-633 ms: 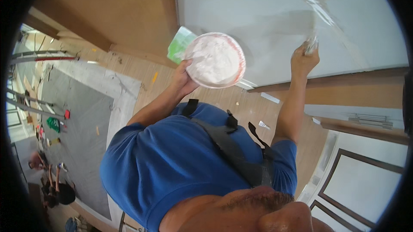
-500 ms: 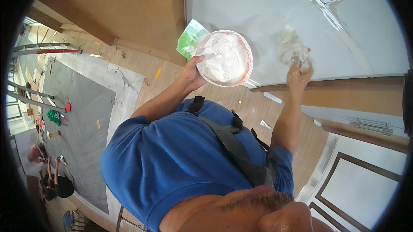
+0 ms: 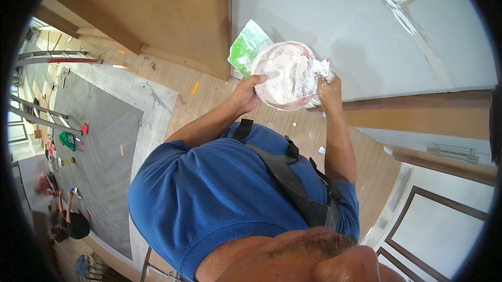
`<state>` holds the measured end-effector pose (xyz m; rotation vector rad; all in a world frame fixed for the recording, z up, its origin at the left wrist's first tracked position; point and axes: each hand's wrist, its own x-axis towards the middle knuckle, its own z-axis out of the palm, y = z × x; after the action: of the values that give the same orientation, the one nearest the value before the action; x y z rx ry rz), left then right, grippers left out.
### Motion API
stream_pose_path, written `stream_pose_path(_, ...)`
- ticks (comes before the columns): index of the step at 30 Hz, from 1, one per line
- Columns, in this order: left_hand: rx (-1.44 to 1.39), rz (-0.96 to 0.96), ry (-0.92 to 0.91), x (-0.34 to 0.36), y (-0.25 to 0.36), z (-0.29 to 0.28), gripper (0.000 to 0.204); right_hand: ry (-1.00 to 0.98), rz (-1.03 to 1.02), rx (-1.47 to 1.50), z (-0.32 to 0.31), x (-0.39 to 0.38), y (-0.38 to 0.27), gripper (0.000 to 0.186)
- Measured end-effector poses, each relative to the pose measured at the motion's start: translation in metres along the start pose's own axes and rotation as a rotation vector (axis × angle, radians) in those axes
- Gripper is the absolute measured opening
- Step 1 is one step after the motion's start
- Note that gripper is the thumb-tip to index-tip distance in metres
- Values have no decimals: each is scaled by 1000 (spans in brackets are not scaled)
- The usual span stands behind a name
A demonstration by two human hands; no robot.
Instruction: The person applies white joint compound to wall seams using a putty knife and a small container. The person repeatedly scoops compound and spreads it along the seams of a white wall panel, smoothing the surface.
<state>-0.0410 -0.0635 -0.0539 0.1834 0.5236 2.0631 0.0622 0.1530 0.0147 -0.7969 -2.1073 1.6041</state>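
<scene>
A person in a blue shirt (image 3: 219, 198) with a black strap (image 3: 282, 169) across the back is seen from above, both bare forearms reaching up and away from the body. The left hand (image 3: 247, 93) is gripping the near left rim of a round clear bowl (image 3: 285, 75) that is holding white paste, the thumb lying over the edge and the fingers underneath. The right hand (image 3: 328, 89) is closing around a crumpled white rag (image 3: 320, 70) smeared with the same paste, pressing it against the right rim of the bowl. The bowl is sitting between the two hands, raised in front of a pale grey wall (image 3: 340, 20).

Just behind the bowl's left edge, a green and white bag (image 3: 244, 49) is sticking out. Pale taped seams (image 3: 413, 18) are running across the wall above. Left of the wall a brown wooden panel (image 3: 157, 15) is standing. Far below, a wooden floor is carrying a grey mat (image 3: 99, 151), with ladders (image 3: 47, 59) lying at the far left, and another person (image 3: 70, 219) is crouching there.
</scene>
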Motion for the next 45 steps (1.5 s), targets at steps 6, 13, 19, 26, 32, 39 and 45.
stream_pose_path(6, 11, -3, -23, -7, 4, 9, 80, -59, 131, 176, 9, 2, 18, 20)
stream_pose_path(13, 25, 76, 40, 0, -5, -4, 69, 10, 267, 415, 29, -1, 19, 18)
stream_pose_path(19, 205, 153, 100, -2, -6, 5, 66, 58, 244, 503, 49, 0, 36, 21)
stream_pose_path(26, 264, 160, 87, 0, -3, 5, 70, 17, 417, 863, 43, -10, 36, 23)
stream_pose_path(32, -49, -60, -31, 17, 3, 3, 75, 5, 224, 769, 9, -30, 25, 32)
stream_pose_path(39, -219, -119, -72, 45, 16, 24, 71, 245, -148, 941, -38, -33, -70, 34)
stream_pose_path(45, -235, -196, -147, 61, 22, 31, 66, 737, -544, -9, -91, 32, -112, 41)
